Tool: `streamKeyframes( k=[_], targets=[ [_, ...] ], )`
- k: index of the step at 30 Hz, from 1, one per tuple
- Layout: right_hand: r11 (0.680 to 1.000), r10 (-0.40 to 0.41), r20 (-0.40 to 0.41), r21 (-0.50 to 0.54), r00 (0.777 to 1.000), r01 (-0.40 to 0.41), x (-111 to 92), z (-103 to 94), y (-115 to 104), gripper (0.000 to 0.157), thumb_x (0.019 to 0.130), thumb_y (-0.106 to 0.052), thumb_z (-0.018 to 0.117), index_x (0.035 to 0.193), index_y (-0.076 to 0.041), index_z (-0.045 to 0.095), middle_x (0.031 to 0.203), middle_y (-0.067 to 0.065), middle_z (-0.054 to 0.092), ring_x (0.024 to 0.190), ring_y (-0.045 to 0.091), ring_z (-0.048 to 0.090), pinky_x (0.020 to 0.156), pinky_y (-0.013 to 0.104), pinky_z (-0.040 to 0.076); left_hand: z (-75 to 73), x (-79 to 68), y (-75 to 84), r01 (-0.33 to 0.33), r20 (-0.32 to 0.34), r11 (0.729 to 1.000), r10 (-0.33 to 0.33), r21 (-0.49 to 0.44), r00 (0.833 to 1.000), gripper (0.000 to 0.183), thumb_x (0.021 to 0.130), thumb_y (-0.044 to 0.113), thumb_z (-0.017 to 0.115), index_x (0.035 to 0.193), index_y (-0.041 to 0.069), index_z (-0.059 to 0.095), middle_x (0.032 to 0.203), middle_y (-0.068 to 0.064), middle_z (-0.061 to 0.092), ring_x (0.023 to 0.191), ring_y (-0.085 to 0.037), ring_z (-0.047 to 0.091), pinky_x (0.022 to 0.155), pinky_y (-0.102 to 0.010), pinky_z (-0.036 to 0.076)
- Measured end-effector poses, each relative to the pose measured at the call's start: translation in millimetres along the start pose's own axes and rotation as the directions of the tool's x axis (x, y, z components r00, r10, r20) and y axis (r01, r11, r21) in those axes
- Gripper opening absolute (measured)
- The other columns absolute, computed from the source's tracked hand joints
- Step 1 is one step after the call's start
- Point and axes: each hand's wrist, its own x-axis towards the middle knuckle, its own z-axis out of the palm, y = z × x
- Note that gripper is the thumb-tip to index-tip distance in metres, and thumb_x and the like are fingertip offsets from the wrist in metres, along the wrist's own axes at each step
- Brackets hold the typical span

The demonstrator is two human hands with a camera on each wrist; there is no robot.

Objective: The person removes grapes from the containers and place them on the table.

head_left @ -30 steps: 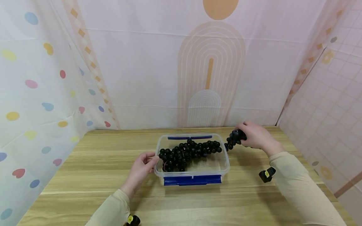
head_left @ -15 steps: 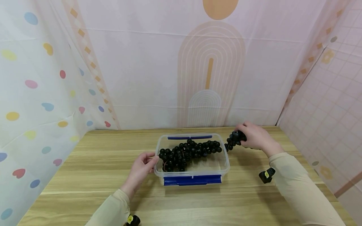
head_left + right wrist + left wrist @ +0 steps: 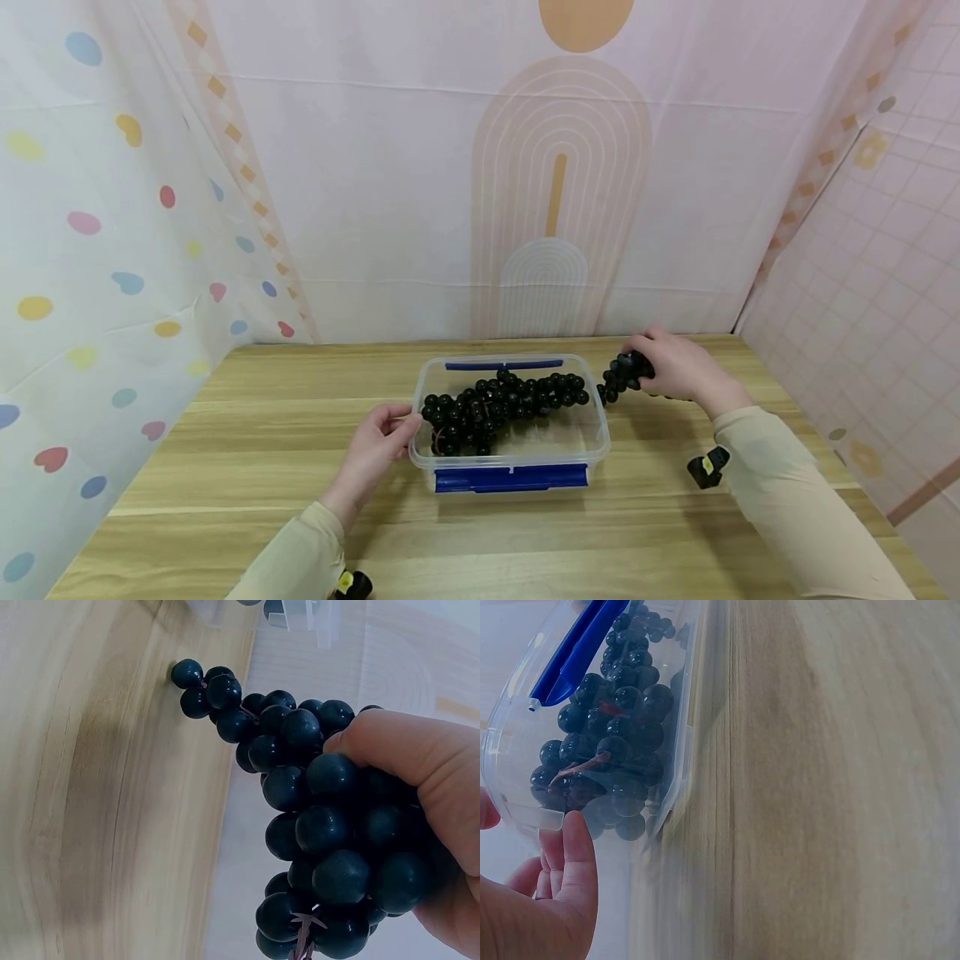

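Note:
A clear plastic food container (image 3: 510,460) with blue clips stands on the wooden table, and a bunch of black grapes (image 3: 517,398) lies inside it. My left hand (image 3: 381,435) pinches the container's left rim; in the left wrist view its fingers (image 3: 577,862) are at the edge tab. To the right of the container, my right hand (image 3: 678,365) grips a second bunch of black grapes (image 3: 322,817) around its thick part. The narrow tail of that bunch hangs down toward the table beside the container's right wall. A brown stem shows at the bunch's other end in the right wrist view.
The wooden table (image 3: 247,450) meets a patterned curtain (image 3: 375,208) along its back edge. More curtain hangs at the left and right sides. A black device (image 3: 707,468) sits at the right wrist, another device (image 3: 352,585) at the left.
My right hand has dipped very slightly with the grapes in its grip. The left hand and the container have stayed where they were.

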Motion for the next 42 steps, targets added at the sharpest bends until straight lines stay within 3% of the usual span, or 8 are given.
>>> streamKeyframes(
  k=[16, 28, 42],
  targets=[
    [0.999, -0.008, 0.005, -0.042, 1.000, 0.008, -1, 5.5, 3, 0.038, 0.077, -0.004, 0.080, 0.112, -0.008, 0.066, 0.102, 0.016, 0.059, 0.086, 0.035, 0.063, 0.076, 0.053, 0.053, -1.2, -1.4, -0.1, -0.015, 0.013, 1.000, 0.015, 0.001, 1.000, 0.036, 0.097, 0.008, 0.063, 0.124, -0.014, 0.052, 0.104, -0.021, 0.065, 0.086, -0.019, 0.063, 0.066, -0.026, 0.055],
    [0.999, -0.016, -0.021, -0.051, 1.000, 0.015, -2, 14.1, 7, 0.041, 0.074, -0.001, 0.082, 0.111, -0.008, 0.066, 0.099, 0.013, 0.058, 0.087, 0.034, 0.062, 0.074, 0.052, 0.053, -0.1, 1.2, -0.6, -0.005, 0.006, 1.000, 0.005, 0.000, 1.000, 0.032, 0.097, 0.006, 0.061, 0.122, -0.013, 0.054, 0.106, -0.026, 0.064, 0.090, -0.025, 0.063, 0.068, -0.027, 0.055],
    [0.999, -0.025, -0.050, -0.050, 0.998, 0.023, -5, 22.4, 13, 0.042, 0.074, 0.001, 0.082, 0.112, -0.007, 0.065, 0.100, 0.014, 0.057, 0.087, 0.035, 0.062, 0.075, 0.052, 0.053, -0.7, 0.1, 0.7, 0.009, 0.009, 1.000, -0.009, 0.003, 1.000, 0.034, 0.098, 0.008, 0.062, 0.123, -0.012, 0.053, 0.103, -0.021, 0.063, 0.087, -0.022, 0.062, 0.066, -0.024, 0.054]
  ],
)
